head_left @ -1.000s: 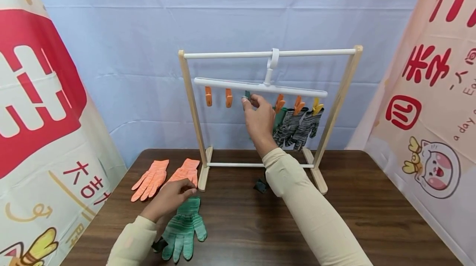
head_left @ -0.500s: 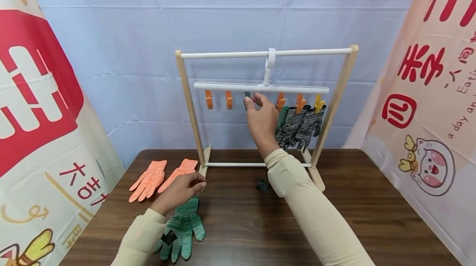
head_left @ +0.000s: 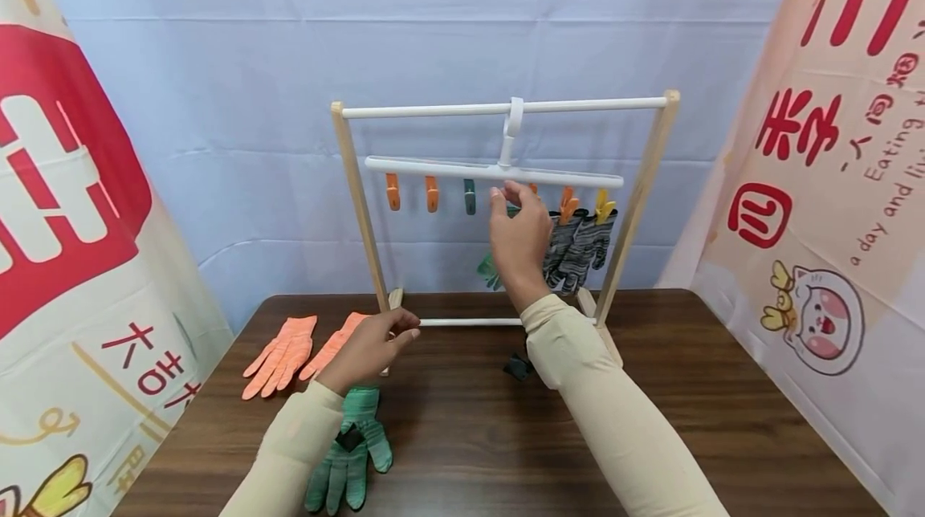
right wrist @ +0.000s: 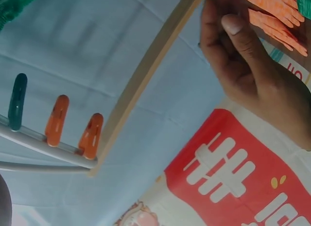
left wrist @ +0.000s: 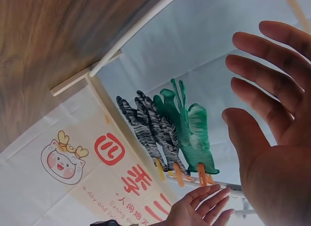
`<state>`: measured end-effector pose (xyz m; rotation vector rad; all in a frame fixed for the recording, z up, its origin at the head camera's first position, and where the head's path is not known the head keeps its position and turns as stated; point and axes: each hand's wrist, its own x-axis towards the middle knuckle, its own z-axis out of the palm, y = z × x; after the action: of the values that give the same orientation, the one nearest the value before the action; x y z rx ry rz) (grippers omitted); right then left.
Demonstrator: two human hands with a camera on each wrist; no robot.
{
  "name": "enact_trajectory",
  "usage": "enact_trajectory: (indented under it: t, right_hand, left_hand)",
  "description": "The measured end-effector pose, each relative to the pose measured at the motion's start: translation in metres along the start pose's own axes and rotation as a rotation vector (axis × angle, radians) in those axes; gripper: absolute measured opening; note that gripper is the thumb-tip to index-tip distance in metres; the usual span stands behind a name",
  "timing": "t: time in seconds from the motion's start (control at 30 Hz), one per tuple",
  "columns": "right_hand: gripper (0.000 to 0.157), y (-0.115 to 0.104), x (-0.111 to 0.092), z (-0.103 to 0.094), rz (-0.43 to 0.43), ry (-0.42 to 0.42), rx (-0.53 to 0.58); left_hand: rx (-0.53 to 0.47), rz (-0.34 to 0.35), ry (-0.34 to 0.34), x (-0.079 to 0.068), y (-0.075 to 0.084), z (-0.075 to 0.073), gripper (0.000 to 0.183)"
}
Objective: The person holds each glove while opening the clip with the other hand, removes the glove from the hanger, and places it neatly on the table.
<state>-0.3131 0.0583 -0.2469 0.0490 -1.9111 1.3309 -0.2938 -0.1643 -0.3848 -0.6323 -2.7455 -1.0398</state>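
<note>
My right hand [head_left: 520,240] is raised just below the white clip hanger [head_left: 433,168], fingers bent loosely with nothing between them. To its left hangs a dark green clothes peg [head_left: 470,197] with nothing clipped in it. Behind the hand, partly hidden, a green glove [left wrist: 199,143] hangs from an orange peg. Two black-and-grey gloves [head_left: 585,252] hang further right from an orange and a yellow peg. My left hand [head_left: 372,347] hovers over the table by the rack's left foot, fingers relaxed and holding nothing. A green striped glove [head_left: 347,473] lies below its wrist, partly covered by the forearm.
Two orange gloves [head_left: 285,356] lie at the table's left, one partly behind the left hand. Two orange pegs [head_left: 393,192] without gloves hang at the hanger's left end. The wooden rack [head_left: 354,196] stands at the back of the brown table [head_left: 650,421].
My right hand has let go of the dark green peg and moved right, away from it. The left hand has moved up and to the right. The hanger has swayed.
</note>
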Motion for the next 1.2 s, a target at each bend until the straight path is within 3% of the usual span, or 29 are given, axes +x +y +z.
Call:
enact_trajectory:
  t: [0.23, 0.57, 0.83, 1.2]
  right_hand:
    - [0.034, 0.007, 0.002, -0.014, -0.012, 0.017, -0.004]
    - [0.032, 0.014, 0.008, -0.028, -0.019, 0.056, -0.04]
    - [0.04, 0.022, 0.008, -0.03, 0.029, 0.036, -0.062]
    - [0.042, 0.032, 0.014, -0.03, 0.073, -0.008, -0.085]
  left_hand:
    - [-0.017, 0.032, -0.006, 0.01, 0.018, 0.003, 0.019]
    - [-0.042, 0.035, -0.031, 0.019, 0.026, 0.008, 0.02]
    - [-0.007, 0.029, -0.05, 0.025, 0.034, 0.008, 0.023]
    - [-0.013, 0.072, -0.056, 0.039, 0.042, 0.005, 0.026]
